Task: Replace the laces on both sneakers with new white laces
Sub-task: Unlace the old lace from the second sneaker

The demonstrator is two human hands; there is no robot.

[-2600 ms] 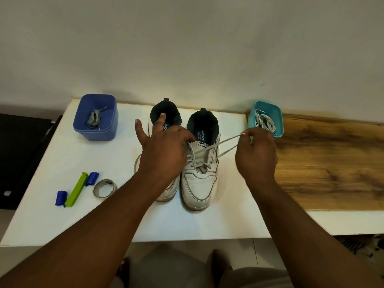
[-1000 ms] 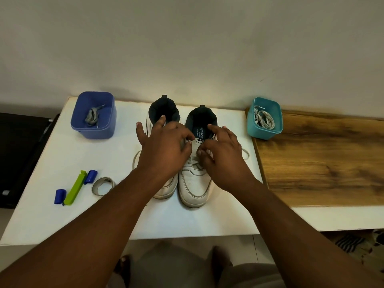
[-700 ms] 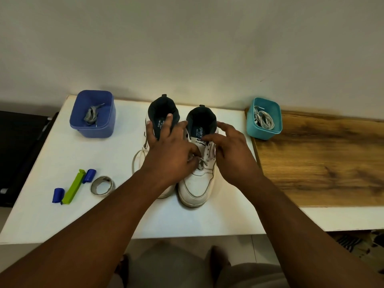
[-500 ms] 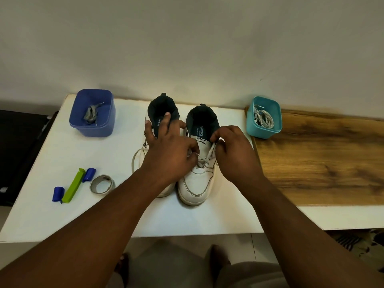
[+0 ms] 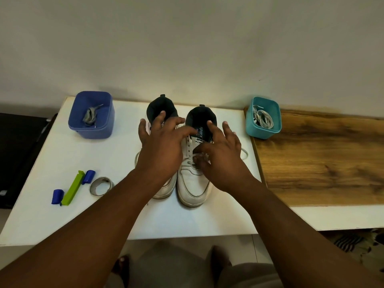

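Standing toes toward six o'clock, two white leather sneakers (image 5: 192,183); tongue reads "sparx". Left hand (image 5: 161,148) and right hand (image 5: 220,159) hover, fingers spread wide.

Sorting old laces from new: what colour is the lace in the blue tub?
Grey lace, in the blue tub; head view.

Likely a home: white table (image 5: 62,154) against a plain wall (image 5: 187,48) (tiled floor (image 5: 170,246) below).
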